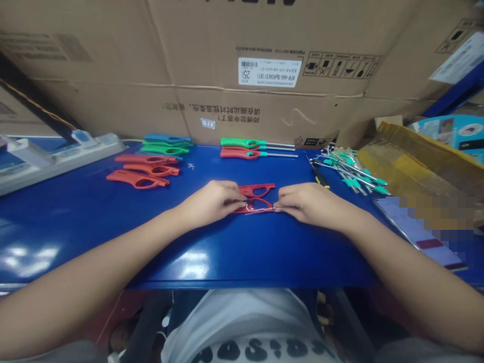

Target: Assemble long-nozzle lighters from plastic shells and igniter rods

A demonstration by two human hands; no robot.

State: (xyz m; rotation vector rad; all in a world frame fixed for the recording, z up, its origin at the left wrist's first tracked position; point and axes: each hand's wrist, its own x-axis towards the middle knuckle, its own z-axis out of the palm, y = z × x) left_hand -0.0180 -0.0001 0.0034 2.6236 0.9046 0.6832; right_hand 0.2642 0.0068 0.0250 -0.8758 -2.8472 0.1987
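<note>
Two red lighter casing halves lie open-side up in front of me, one behind the other; the far half is untouched between my hands. My left hand is closed in a pinch over the left end of the near half, close to a small dark part. A thin white wire runs from there along the near half's lower edge. At the right end, my right hand pinches the wire's tip beside the casing nose. My fingers hide both ends of the near half.
Red casings lie at left, green and blue ones behind them. Lighters with metal tubes lie at the back. At right are a screwdriver, tubes with teal fittings and a phone. A power strip stands left.
</note>
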